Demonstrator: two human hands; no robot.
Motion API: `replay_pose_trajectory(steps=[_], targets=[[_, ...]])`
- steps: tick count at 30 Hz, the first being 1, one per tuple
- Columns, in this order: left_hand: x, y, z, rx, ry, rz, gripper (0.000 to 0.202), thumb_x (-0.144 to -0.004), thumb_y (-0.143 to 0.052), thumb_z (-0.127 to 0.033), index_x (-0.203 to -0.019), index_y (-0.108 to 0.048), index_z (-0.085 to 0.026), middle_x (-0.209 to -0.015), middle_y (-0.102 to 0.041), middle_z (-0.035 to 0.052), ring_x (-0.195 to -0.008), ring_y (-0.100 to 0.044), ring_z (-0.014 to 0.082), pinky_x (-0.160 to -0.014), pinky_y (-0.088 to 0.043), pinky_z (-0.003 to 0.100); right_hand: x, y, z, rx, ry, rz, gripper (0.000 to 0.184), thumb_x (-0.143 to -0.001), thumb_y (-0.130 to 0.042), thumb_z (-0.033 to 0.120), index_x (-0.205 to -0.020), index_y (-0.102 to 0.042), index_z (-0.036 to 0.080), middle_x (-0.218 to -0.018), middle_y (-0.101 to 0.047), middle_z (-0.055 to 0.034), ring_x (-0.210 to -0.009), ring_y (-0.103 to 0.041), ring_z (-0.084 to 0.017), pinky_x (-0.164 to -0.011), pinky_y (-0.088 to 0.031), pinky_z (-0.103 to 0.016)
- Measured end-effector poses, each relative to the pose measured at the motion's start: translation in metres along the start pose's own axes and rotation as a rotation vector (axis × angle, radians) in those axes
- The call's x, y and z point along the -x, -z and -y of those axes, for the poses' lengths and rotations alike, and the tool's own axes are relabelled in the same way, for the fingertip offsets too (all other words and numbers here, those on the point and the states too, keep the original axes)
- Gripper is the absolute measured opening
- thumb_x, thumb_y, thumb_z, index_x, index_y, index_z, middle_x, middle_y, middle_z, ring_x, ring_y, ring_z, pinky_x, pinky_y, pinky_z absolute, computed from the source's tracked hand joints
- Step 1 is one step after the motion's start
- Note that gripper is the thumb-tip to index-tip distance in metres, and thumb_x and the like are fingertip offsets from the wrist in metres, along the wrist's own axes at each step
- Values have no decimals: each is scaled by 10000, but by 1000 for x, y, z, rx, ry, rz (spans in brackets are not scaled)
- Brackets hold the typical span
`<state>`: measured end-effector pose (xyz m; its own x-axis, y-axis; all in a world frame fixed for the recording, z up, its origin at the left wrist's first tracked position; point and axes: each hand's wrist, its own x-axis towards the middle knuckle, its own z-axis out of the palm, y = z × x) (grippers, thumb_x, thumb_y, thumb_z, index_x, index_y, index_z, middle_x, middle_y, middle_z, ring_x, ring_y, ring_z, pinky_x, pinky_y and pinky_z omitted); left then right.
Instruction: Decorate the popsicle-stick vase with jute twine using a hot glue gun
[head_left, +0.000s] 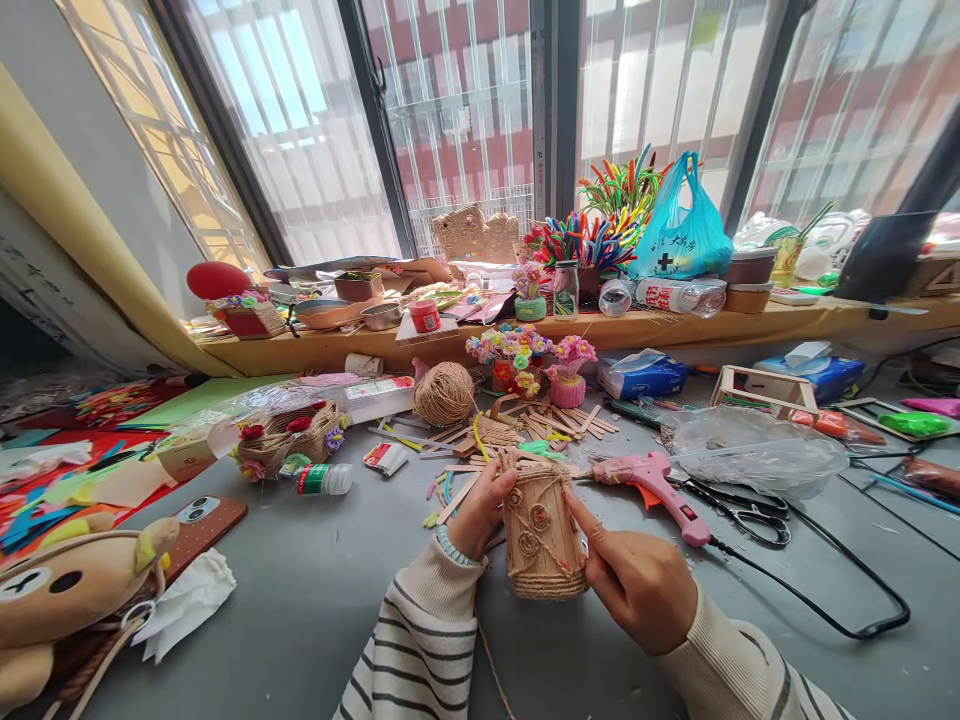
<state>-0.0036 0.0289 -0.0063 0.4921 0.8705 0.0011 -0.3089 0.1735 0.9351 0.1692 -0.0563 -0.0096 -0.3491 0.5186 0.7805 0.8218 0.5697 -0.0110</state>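
Observation:
Between my hands is a small pot (pixel 551 520) covered in wooden craft sticks, with jute twine coiled round its base and twine spirals and small red spots on its side. My left hand (pixel 484 512) grips it at the upper left rim, thumb in front, with the other fingers hidden behind. On the pot's right side my right hand (pixel 637 570) rests with its index finger stretched along the wall near the rim and the remaining fingers curled against it. A loose twine strand (pixel 491 660) trails over the table below. The pot stands nearly upright, slightly tilted.
Right of the pot lie a pink glue gun (pixel 652 485), its black cable and black scissors (pixel 750 510). Behind are craft sticks (pixel 589 420), a twine ball (pixel 444 393) and crocheted flowers (pixel 574 355). A plush bear (pixel 75 600) and a phone (pixel 214 520) lie left.

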Motion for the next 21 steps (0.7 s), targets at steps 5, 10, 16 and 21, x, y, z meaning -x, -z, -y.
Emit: replay_pose_trajectory(steps=[5, 10, 16, 21], targets=[[0, -1, 0, 19, 1, 2, 579, -687, -600, -441, -1207, -458, -229, -1162, -573, 74, -1140, -471, 274, -921, -385, 394, 1, -1, -1, -7, -4, 11, 573, -845, -324, 140, -1392, -153, 131, -468, -480, 70, -393, -465, -104, -398, -332, -258], [-1, -2, -1, 44, -7, -10, 624, -670, -616, -437, -1223, -444, -207, -1188, -561, 96, -1155, -457, 279, -935, -375, 398, 3, -3, -2, -28, -7, 14, 580, -844, -330, 143, -1393, -143, 130, -474, -486, 66, -397, -463, -107, -399, -333, -255], [-1, 1, 0, 48, 1, -25, 554, -698, -604, -396, -1195, -473, -189, -1203, -557, 99, -1156, -464, 273, -954, -367, 384, 2, -3, -2, -38, -24, 21, 584, -851, -326, 154, -1396, -121, 122, -489, -505, 58, -410, -485, -111, -407, -350, -253], [-2, 2, 1, 81, 14, -59, 493, -669, -631, -378, -1116, -524, -197, -1187, -574, 77, -1166, -460, 256, -928, -393, 346, 1, -4, -1, -41, -33, 21, 572, -851, -319, 146, -1393, -138, 120, -483, -502, 57, -401, -480, -110, -402, -350, -251]])
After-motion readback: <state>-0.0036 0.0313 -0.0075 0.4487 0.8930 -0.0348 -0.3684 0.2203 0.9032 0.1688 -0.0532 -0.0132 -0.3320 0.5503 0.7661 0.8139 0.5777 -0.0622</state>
